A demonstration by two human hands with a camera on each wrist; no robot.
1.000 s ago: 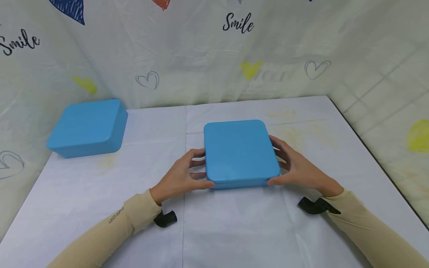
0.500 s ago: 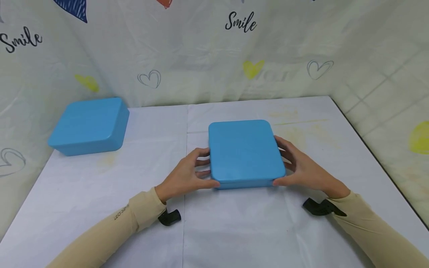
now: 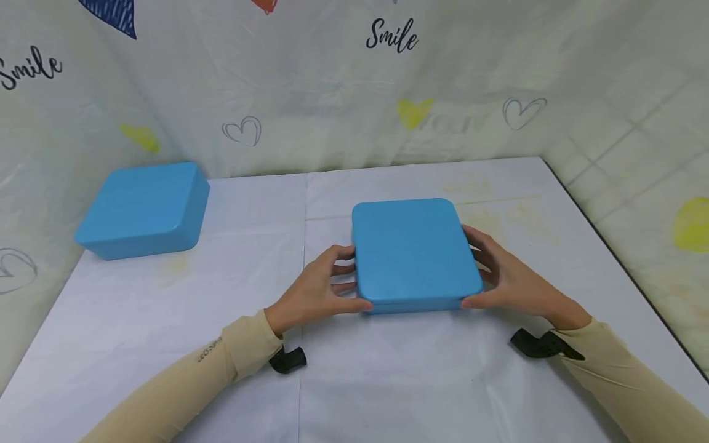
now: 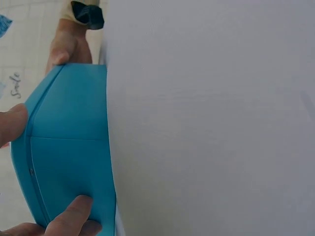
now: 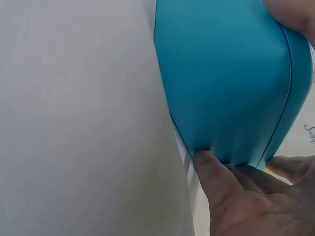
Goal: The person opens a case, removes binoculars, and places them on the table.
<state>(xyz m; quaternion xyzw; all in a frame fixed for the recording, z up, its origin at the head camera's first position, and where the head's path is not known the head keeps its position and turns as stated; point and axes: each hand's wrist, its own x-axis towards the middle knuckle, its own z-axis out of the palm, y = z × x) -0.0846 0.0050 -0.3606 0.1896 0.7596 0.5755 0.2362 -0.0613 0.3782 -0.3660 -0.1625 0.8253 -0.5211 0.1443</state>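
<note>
Behind our white table (image 3: pixel 166 295) hangs a pale backdrop (image 3: pixel 316 80); at far left we see one blue box (image 3: pixel 143 206); rightward, our left hand (image 3: pixel 316 289), fingers spread, grips the left side of a second box (image 3: pixel 416 249), which lies right of the table's middle; our right hand (image 3: pixel 517 282), fingers spread too, grips its right side.

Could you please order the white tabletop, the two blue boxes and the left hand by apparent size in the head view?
1. White tabletop
2. Central blue box and left blue box: too alike to rank, with unequal nearness
3. Left hand
</note>
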